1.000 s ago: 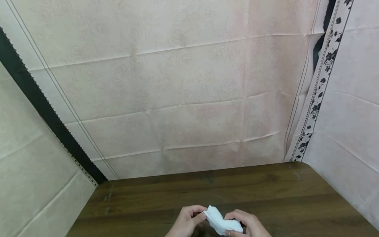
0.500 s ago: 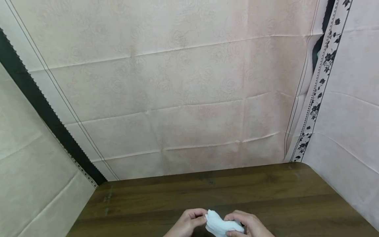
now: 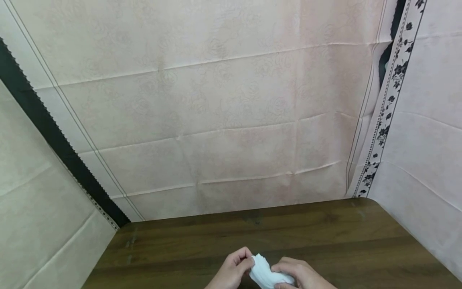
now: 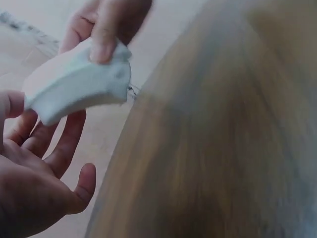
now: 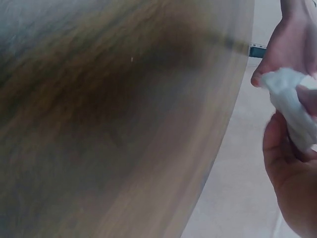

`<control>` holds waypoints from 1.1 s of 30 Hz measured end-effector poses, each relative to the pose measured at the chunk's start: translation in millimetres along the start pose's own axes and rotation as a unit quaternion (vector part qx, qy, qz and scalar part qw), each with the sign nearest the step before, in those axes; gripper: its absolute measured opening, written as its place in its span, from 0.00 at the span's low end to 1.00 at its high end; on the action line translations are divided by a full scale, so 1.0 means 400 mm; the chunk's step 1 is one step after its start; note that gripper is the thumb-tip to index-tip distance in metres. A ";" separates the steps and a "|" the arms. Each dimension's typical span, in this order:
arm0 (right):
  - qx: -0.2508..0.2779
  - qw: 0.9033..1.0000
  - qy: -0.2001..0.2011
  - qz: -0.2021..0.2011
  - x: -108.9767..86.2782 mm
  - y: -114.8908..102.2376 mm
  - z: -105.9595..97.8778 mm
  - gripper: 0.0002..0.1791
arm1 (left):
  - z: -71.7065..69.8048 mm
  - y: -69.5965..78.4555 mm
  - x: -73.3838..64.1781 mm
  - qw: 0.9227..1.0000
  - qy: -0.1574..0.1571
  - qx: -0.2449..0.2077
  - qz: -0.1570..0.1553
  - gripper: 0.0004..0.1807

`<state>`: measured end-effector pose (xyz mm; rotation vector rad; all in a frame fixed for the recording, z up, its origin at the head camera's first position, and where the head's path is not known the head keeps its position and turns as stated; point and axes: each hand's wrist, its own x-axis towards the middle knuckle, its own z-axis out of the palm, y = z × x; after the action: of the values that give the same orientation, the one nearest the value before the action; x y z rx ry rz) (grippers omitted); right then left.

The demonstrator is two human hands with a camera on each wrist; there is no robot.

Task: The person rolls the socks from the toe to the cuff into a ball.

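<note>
A white folded cloth (image 3: pixel 262 272), soft and bent in the middle, is held between both hands over the table's near part. My left hand (image 3: pixel 232 267) pinches its left end between thumb and forefinger. In the left wrist view the other left fingers spread below the cloth (image 4: pixel 81 85). My right hand (image 3: pixel 301 274) grips the opposite end, thumb on one face and fingers on the other. The right wrist view shows the cloth (image 5: pixel 291 106) rising out of the right hand (image 5: pixel 297 191), its upper end by the left hand (image 5: pixel 292 47).
A brown wood-grain table (image 3: pixel 202 245) lies under the hands. Pale, creased patterned sheets (image 3: pixel 231 104) stand behind it and at both sides. A dark strip (image 3: pixel 61 136) runs along the left corner, and a floral border (image 3: pixel 386 120) along the right.
The left hand has shifted slightly right, its forefinger knuckle rising, and it still pinches the cloth's end. The right hand keeps its grip, nearly in place.
</note>
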<state>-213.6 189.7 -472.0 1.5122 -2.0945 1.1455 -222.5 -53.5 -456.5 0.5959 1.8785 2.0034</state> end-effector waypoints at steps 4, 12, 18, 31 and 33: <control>-0.015 0.999 -0.026 -0.014 -0.004 0.006 -0.004 0.13 | -0.003 -0.011 -0.002 1.000 -0.006 0.016 0.001 0.12; -0.104 0.994 -0.037 -0.016 0.023 -0.013 -0.007 0.11 | 0.026 -0.010 0.009 0.992 0.109 -0.027 -0.050 0.12; -0.089 0.993 -0.073 0.021 0.029 -0.022 -0.018 0.07 | 0.017 -0.020 0.006 0.994 0.088 0.065 -0.005 0.10; -0.079 0.992 -0.070 0.065 0.016 -0.020 -0.021 0.06 | -0.006 -0.038 -0.004 0.702 0.059 0.554 0.444 0.07; -0.082 0.992 -0.067 0.067 0.020 -0.021 -0.019 0.06 | 0.002 -0.033 -0.005 0.663 0.076 0.583 0.464 0.06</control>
<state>-210.5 189.4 -458.4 1.4269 -2.3475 0.9108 -221.1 -52.7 -469.8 2.0839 3.2612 0.7455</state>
